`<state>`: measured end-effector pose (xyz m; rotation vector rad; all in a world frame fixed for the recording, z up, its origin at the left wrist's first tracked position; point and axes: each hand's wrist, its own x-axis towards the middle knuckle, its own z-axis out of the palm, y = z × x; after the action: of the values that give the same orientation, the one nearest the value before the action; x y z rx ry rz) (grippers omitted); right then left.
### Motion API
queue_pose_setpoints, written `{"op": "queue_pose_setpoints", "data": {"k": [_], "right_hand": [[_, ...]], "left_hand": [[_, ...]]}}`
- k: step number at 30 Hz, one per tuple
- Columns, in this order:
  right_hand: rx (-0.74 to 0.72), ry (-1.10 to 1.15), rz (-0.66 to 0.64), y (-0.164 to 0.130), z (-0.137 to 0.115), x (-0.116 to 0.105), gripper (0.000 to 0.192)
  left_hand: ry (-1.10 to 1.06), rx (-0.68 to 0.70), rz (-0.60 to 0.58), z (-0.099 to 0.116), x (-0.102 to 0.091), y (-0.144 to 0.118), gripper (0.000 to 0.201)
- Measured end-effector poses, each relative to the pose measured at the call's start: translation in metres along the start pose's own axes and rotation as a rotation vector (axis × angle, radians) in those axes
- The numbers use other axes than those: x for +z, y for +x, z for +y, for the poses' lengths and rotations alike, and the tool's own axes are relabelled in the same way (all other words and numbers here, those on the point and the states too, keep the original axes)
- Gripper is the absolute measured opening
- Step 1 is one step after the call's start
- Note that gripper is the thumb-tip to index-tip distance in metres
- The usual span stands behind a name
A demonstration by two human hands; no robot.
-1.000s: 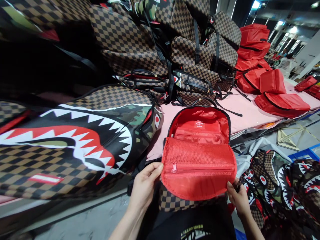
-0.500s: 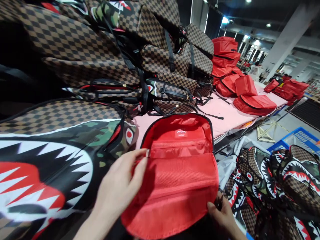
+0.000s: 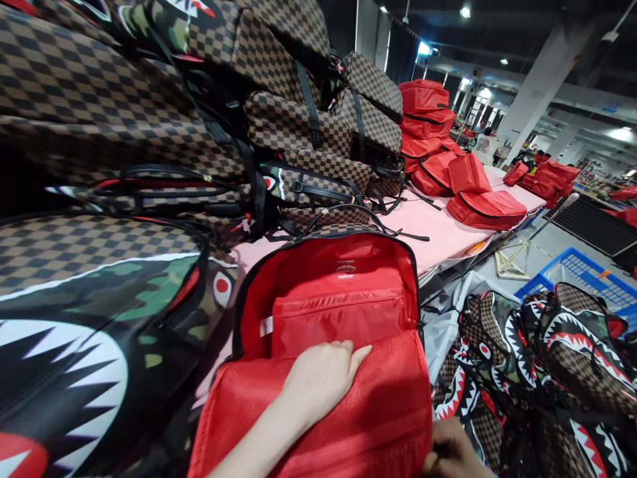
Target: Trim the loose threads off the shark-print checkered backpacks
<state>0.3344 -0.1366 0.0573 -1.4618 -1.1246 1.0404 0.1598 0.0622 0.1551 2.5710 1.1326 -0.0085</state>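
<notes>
Backpack (image 3: 328, 312) lining glossy red cloth, mesh flap (image 3: 358, 411)

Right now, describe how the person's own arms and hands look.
Both are bare. The left hand and its forearm show no sleeve, glove, ring or watch. Only part of the right hand shows at the bottom edge, also ungloved; its wrist and arm are out of frame.

We see a pink-topped table (image 3: 442, 232) carrying checkered backpacks (image 3: 298, 126) piled high — red bags (image 3: 485, 209) farther along it.
</notes>
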Motion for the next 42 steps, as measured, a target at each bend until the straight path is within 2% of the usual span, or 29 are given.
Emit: {"op": "queue_pose_setpoints", "data": {"k": [3,6,9,11,15,18,20,25,28,33,35,37,39,42], "right_hand": [[-0.119,-0.204,0.099,0.03,-0.023,-0.024,0.036],[-0.153,-0.229,0.294,0.07,-0.047,-0.035,0.032],[-0.228,-0.224,0.438,0.11,-0.07,-0.038,0.022],[-0.304,-0.244,0.527,0.134,-0.085,-0.038,0.024],[-0.501,-0.36,0.591,0.172,-0.112,-0.035,0.027],[-0.671,-0.52,0.612,0.195,-0.129,-0.033,0.026],[-0.727,-0.626,0.597,0.21,-0.138,-0.033,0.028],[-0.669,-0.891,0.507,0.241,-0.15,-0.041,0.037],[-0.633,-0.946,0.48,0.254,-0.152,-0.048,0.041],[-0.777,-0.956,0.388,0.248,-0.152,-0.046,0.043],[-0.887,-0.989,0.345,0.233,-0.149,-0.039,0.046],[-1.006,-1.014,0.272,0.216,-0.142,-0.03,0.052],[-1.086,-0.998,0.225,0.199,-0.134,-0.021,0.05],[-1.144,-0.976,0.224,0.182,-0.124,-0.012,0.044]], "left_hand": [[0.018,0.01,0.016,0.004,0.0,-0.005,0.056],[0.024,0.025,0.051,0.007,0.005,-0.007,0.055],[0.032,0.024,0.07,0.008,0.009,-0.009,0.055],[0.042,0.02,0.081,0.01,0.01,-0.012,0.056],[0.045,0.016,0.092,0.011,0.01,-0.015,0.056],[0.034,0.0,0.083,0.013,0.009,-0.017,0.054],[0.029,-0.008,0.081,0.013,0.008,-0.018,0.053],[0.055,-0.036,0.048,0.014,0.008,-0.025,0.054],[0.058,-0.063,0.025,0.016,0.005,-0.028,0.055],[-0.011,-0.093,0.017,0.015,0.001,-0.029,0.054],[-0.138,-0.077,0.046,0.007,0.003,-0.024,0.048],[-0.425,-0.046,0.113,-0.007,0.004,-0.013,0.04],[-0.879,-0.06,0.179,-0.025,0.001,0.003,0.04],[-1.581,-0.165,0.302,-0.047,-0.017,0.027,0.04]]}}
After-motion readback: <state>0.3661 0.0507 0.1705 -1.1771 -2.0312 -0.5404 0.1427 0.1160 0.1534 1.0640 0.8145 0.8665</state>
